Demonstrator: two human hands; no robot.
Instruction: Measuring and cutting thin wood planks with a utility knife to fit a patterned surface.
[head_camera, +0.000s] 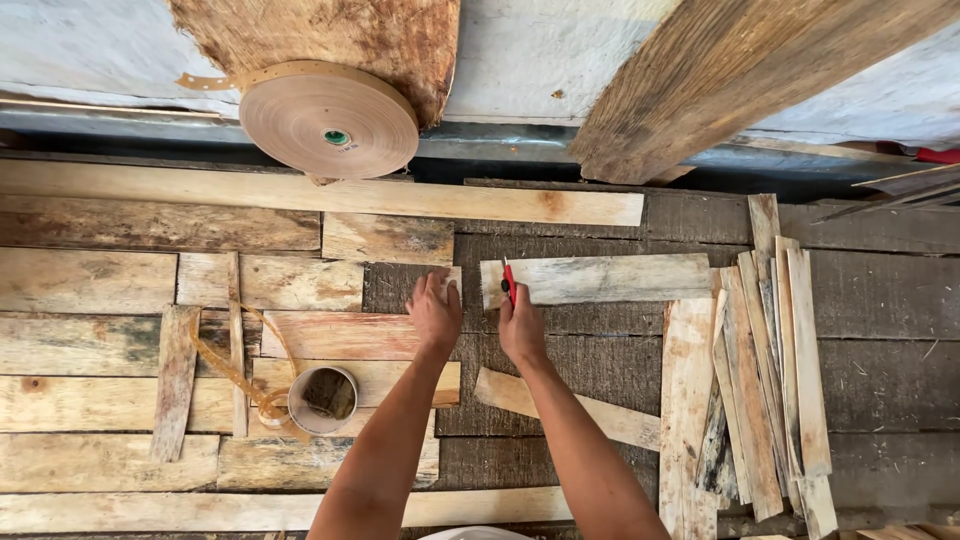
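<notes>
My left hand (434, 312) lies flat, fingers together, on the right end of a dark veneer sheet (395, 288), pressing a small pale piece near its corner. My right hand (520, 325) grips a red utility knife (508, 281), its tip at the left end of a pale wooden veneer strip (600, 278). A narrow gap separates the two pieces between my hands. Both lie on a dark worn work surface (620, 365).
A large roll of brown paper tape (328, 120) stands at the back. A small open can (323, 399) with a loose tape strip sits left of my arm. Veneer sheets (90, 280) cover the left; narrow strips (770, 380) are stacked right. A slanted strip (560, 405) lies under my right forearm.
</notes>
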